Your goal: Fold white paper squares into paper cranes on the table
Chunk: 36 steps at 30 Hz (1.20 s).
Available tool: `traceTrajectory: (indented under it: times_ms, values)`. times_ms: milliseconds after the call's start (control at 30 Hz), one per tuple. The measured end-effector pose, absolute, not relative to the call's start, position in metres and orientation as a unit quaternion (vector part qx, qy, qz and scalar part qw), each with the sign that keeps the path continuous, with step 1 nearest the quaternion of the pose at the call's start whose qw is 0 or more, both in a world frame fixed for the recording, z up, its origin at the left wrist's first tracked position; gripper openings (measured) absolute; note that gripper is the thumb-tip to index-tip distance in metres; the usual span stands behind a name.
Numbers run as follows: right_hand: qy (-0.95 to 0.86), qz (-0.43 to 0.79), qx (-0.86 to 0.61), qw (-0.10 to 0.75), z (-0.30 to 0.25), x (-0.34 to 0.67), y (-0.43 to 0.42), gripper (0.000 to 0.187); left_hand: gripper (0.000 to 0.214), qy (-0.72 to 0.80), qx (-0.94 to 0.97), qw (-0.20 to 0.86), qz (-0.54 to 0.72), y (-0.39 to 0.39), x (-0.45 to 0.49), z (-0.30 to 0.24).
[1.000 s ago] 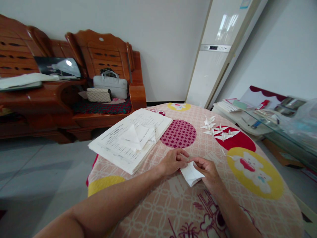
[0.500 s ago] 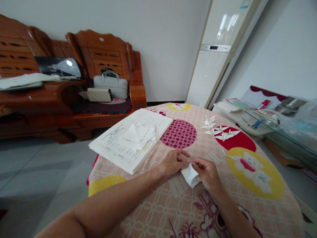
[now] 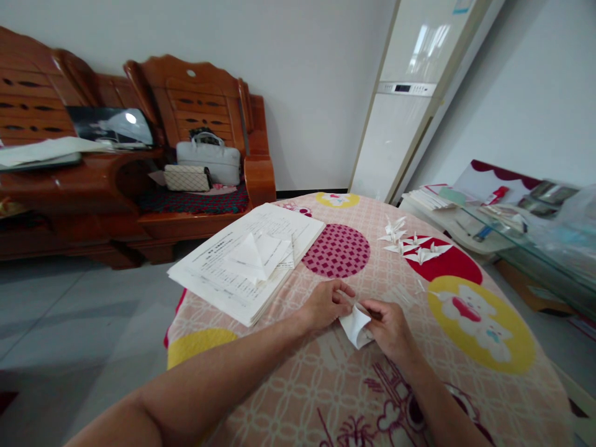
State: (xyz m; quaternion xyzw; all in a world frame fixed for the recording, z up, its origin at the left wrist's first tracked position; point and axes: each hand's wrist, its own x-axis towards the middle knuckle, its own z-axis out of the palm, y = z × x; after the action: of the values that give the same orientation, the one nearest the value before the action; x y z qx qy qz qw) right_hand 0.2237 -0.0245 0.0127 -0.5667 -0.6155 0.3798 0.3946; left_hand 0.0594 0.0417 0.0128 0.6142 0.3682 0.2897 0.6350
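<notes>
A small folded white paper [image 3: 354, 324] rests on the round table with its patterned cloth [image 3: 326, 385]. My left hand [image 3: 326, 304] pinches the paper's upper left edge with thumb and forefinger. My right hand [image 3: 388, 326] grips its right side, fingers curled over the fold. The paper is curling up between the two hands. Several finished white paper cranes [image 3: 412, 245] lie further back on the cloth, out of reach of both hands.
A thick stack of printed sheets [image 3: 242, 264] with a folded paper on top lies at the table's left edge. Wooden seats [image 3: 139, 167] with bags stand behind. A tall white air conditioner [image 3: 405, 105] stands in the corner. A cluttered glass shelf [image 3: 512, 230] is on the right.
The paper has been folded in tighter: my right hand's fingers rolled its right side up and over, and the visible paper got smaller. My left hand barely moved.
</notes>
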Motion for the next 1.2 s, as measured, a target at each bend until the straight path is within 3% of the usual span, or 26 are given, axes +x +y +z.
traceTrajectory:
  times_ms: [267, 600, 867, 1200]
  values:
    - [-0.666, 0.264, -0.596, 0.363, 0.012, 0.23, -0.021, 0.013, 0.045, 0.321, 0.621, 0.669, 0.252, 0.046, 0.06, 0.003]
    - [-0.664, 0.067, -0.725, 0.168, 0.022, 0.232, -0.024, 0.012, 0.049, 0.272, 0.842, 0.379, 0.27, 0.042, 0.057, 0.011]
    - [-0.665, 0.093, -0.721, 0.169, 0.023, 0.233, -0.026, 0.004, 0.082, 0.138, 0.909, 0.318, 0.233, 0.035, 0.051, 0.022]
    - [-0.675, 0.248, -0.647, 0.254, 0.023, 0.238, -0.026, 0.02, 0.089, 0.12, 0.92, 0.317, 0.197, 0.036, 0.048, 0.02]
